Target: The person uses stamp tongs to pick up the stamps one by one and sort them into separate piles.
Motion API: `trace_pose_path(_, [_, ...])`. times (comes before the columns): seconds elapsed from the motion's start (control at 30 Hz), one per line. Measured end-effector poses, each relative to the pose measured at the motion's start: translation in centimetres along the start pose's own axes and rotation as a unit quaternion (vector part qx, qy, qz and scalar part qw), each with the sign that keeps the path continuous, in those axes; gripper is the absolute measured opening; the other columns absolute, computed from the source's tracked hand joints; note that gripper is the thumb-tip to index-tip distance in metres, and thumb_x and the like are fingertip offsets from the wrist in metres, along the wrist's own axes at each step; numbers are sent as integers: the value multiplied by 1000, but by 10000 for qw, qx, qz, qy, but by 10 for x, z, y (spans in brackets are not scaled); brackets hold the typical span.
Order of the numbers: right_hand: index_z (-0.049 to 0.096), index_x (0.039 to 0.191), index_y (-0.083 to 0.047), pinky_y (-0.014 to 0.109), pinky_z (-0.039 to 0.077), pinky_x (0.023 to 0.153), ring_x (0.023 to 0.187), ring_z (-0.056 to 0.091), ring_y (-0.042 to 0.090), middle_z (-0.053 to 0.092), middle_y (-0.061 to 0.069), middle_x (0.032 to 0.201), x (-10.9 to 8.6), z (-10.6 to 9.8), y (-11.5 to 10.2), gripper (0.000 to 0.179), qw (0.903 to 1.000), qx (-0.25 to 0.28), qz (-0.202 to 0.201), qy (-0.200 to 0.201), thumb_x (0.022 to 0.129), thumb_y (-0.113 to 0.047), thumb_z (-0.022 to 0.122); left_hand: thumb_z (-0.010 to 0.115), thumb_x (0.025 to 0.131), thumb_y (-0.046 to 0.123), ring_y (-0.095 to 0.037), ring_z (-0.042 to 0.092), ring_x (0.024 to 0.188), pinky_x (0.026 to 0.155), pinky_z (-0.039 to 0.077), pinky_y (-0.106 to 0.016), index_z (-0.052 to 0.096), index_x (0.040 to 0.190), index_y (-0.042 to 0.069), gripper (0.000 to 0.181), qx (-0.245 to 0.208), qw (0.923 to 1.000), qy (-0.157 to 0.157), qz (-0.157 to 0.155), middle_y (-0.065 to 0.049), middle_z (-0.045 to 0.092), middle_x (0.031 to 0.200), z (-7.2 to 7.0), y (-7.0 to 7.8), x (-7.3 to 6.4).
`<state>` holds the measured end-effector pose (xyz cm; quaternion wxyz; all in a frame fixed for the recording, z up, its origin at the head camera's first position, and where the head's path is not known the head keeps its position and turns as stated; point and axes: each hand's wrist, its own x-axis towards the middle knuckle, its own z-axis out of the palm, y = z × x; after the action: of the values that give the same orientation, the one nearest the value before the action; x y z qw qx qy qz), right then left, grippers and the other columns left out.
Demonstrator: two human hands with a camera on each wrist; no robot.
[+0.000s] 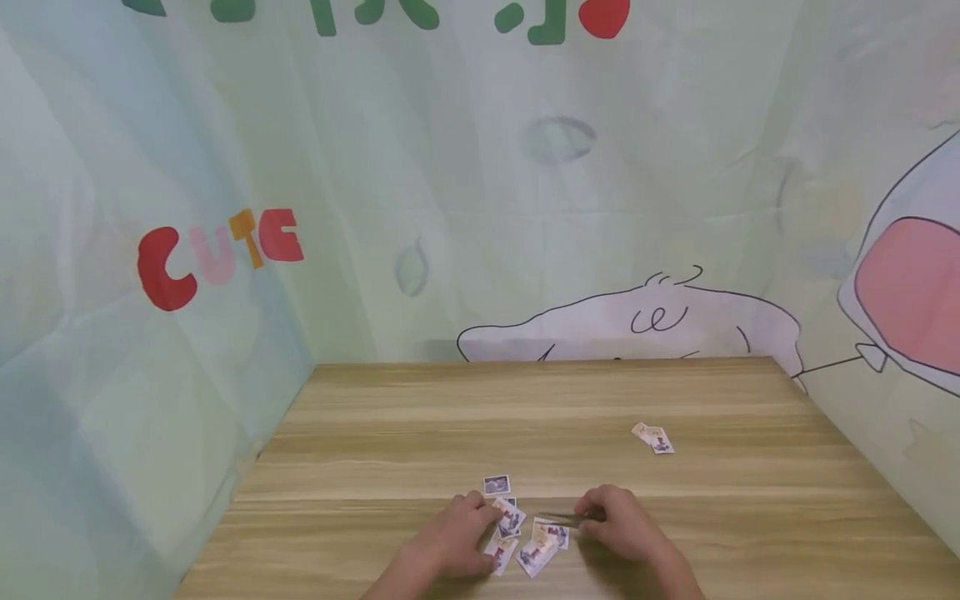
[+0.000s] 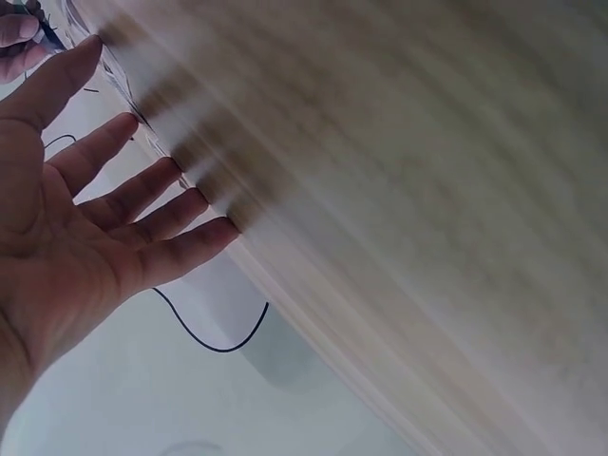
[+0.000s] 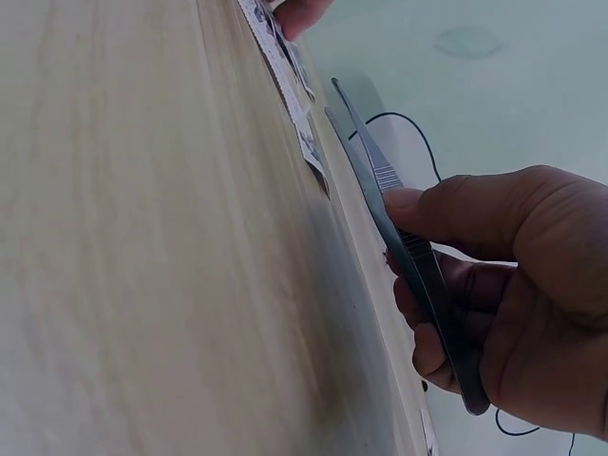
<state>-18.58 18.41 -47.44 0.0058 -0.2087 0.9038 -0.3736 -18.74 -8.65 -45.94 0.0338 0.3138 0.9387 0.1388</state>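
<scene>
The left hand [image 1: 467, 535], fingers spread, sets its tips right at the little printed papers [image 1: 510, 518] on the tabletop [image 1: 420, 433], probably steadying them; the right hand [image 1: 621, 525] pinches tweezers [image 3: 421, 261], tips parted beyond its fingers, presumably for delicate handling.

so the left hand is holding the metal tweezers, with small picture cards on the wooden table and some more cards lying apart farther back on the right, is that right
Not quite: the right wrist view shows the right hand holding the metal tweezers. Small picture cards are on the wooden table, with some more cards lying apart farther back on the right.
</scene>
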Motion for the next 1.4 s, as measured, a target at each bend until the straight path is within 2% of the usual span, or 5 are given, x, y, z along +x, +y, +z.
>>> trace_pose_path(0.17, [66, 82, -6, 33, 48, 67, 72, 55, 14, 61, -3, 79, 1, 4, -3, 11, 10000, -40, -25, -7, 73, 0, 69, 75, 66, 30, -18, 49, 90, 80, 47, -33, 62, 118, 9, 58, 12, 10000, 37, 15, -4, 53, 104, 0, 1, 0])
trace_pose_path(0.37, [66, 80, -6, 30, 48, 66, 70, 54, 10, 60, -5, 77, 5, 8, -3, 10, 9999, -90, -119, -57, 72, -1, 69, 74, 65, 29, -16, 47, 88, 79, 47, -32, 62, 118, 9, 58, 5, 10000, 46, 21, -3, 53, 102, 0, 1, 1])
trace_pose_path(1.13, [66, 79, -7, 31, 48, 66, 67, 54, 10, 60, -7, 74, 17, 20, -8, 8, 9998, 35, 114, -166, 75, 0, 65, 75, 67, 31, -17, 48, 91, 81, 47, -34, 61, 120, 10, 59, -46, 10000, -40, -5, -4, 53, 104, 1, 0, 0])
trace_pose_path(1.4, [66, 79, -6, 34, 47, 66, 69, 53, 13, 61, -3, 75, 18, 22, -10, 9, 9999, -93, 30, -89, 74, 1, 66, 75, 66, 31, -17, 47, 90, 81, 47, -34, 61, 120, 10, 59, 24, 10000, -31, -9, -4, 52, 103, 1, 0, 1])
